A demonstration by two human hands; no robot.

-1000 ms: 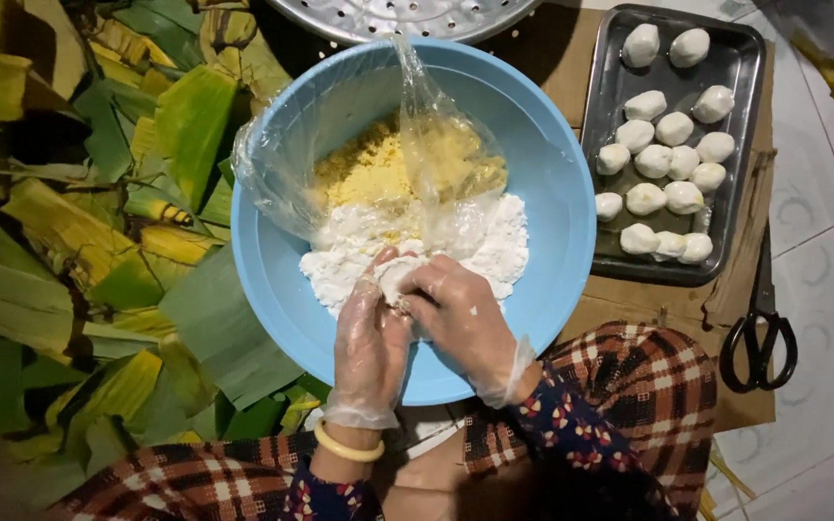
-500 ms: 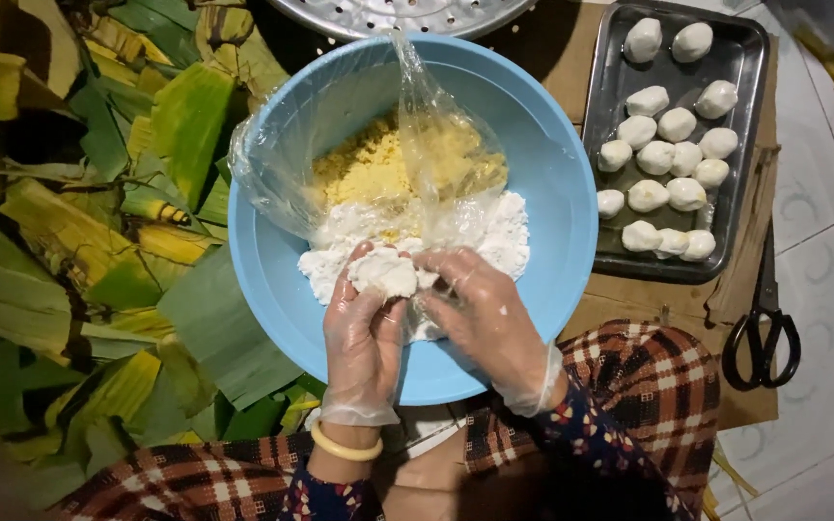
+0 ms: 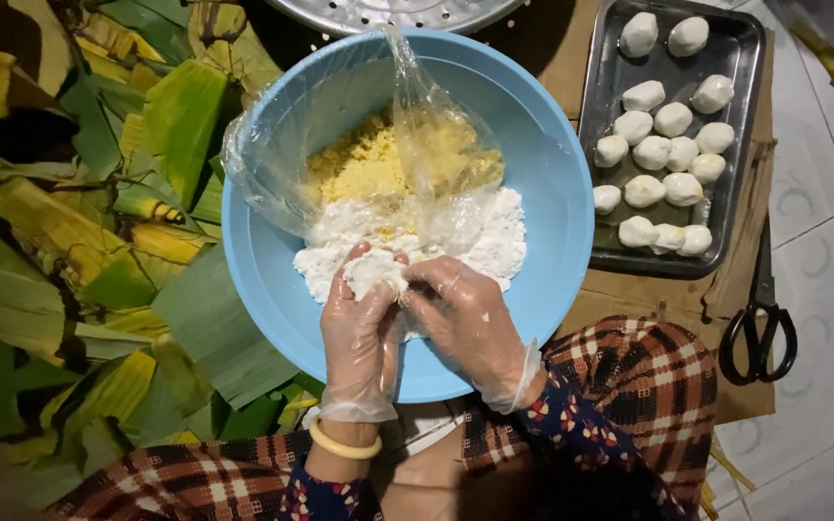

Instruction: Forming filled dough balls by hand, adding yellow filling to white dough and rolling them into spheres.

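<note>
A: What are the hands doing?

B: The left hand (image 3: 359,333) cups a lump of white dough (image 3: 375,273) in its palm, and the right hand (image 3: 465,323) pinches the lump's edge with its fingertips. Both wear thin clear gloves, likely to keep the sticky dough off the skin.

A: And where is that?

B: Over the near side of the blue bowl (image 3: 552,193), so crumbs drop back onto the white dough heap (image 3: 494,241). Behind it, a plastic bag (image 3: 436,145) lies open around yellow filling (image 3: 349,169), close at hand.

A: Around the bowl?

B: A tray (image 3: 745,43) of shaped white balls (image 3: 673,121) sits to the right, scissors (image 3: 760,323) lie near it, and banana leaves (image 3: 79,260) are piled to the left.
</note>
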